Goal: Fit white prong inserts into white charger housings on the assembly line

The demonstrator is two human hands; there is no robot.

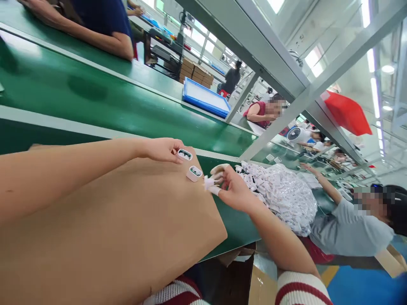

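My left hand (162, 149) is at the far end of a brown cardboard sheet (152, 224), its thumb and fingers closed on a small white oval plastic housing (185, 155) with an open top. Beside that one, a second white housing (194, 173) sits on the cardboard, its open side facing up. In my right hand (235, 188), just past the sheet's edge, a small white plug piece (209, 183) is pinched between thumb and fingers. White covers wrap some of these fingertips. The plug piece is slightly blurred.
A clear plastic bag (286, 195) heaped with white plug parts lies right of my right hand. Green conveyor belt (133, 106) runs beyond the cardboard, with a blue-rimmed tray (206, 97) across it. A metal post (270, 123) rises ahead. Co-workers sit on both sides.
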